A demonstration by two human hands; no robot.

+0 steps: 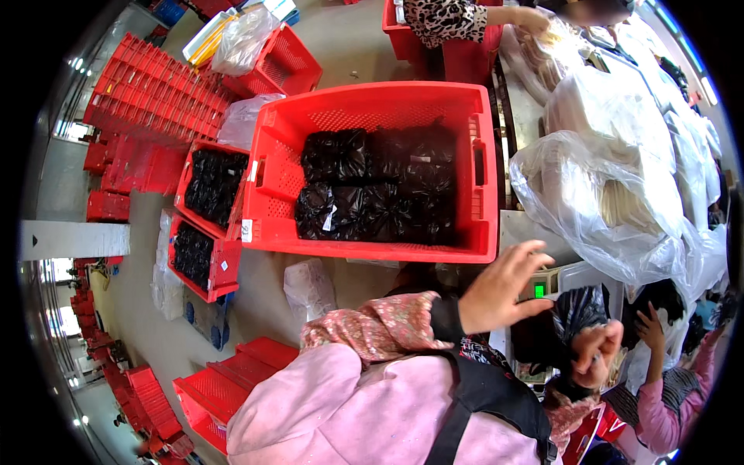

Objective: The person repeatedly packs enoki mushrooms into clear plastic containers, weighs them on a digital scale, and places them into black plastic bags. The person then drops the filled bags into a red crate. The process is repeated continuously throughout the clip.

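Note:
My left hand (501, 293) is open, fingers spread, above the near right corner of a large red crate (372, 249). Inside the crate lie several tied black plastic bags (341, 209), some with small white labels. To the right of that hand is a full black plastic bag (581, 308), beside a scale with a lit green display (540, 290). My right hand (595, 355) has its fingers curled against the near right side of this bag and appears to grip it. The bag's underside is partly hidden.
Two smaller red crates (223, 267) with black bags stand on the left, near stacked red crates (155, 93). Clear plastic sheeting (612, 201) covers pale goods on the right-hand table. A co-worker's hand (531, 19) works at the far right; another person's arm (659, 364) reaches in nearer.

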